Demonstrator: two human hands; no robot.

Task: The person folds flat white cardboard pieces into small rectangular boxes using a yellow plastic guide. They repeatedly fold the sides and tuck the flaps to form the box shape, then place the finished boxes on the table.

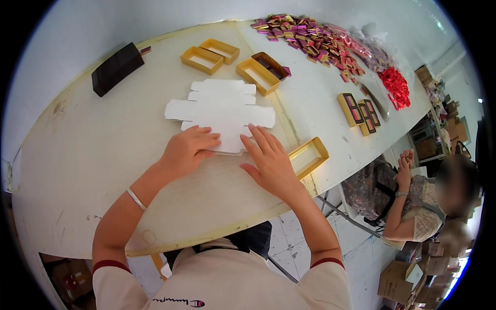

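A flat white cardboard box blank with several tabs and flaps lies unfolded on the table in front of me; a doubled near edge suggests more than one layer. At its near left corner my left hand has bent fingers over the card and the thumb at the near edge. My right hand rests at the near right edge, fingers stretched out and slightly spread, with the fingertips touching the card. Just right of that hand sits a gold rectangular box frame, partly covered by my wrist.
Gold frames and a brown tray stand beyond the card. A black box is far left. Wrapped pieces, red ribbon and filled gold boxes lie toward the right. A person sits beyond the table's right edge.
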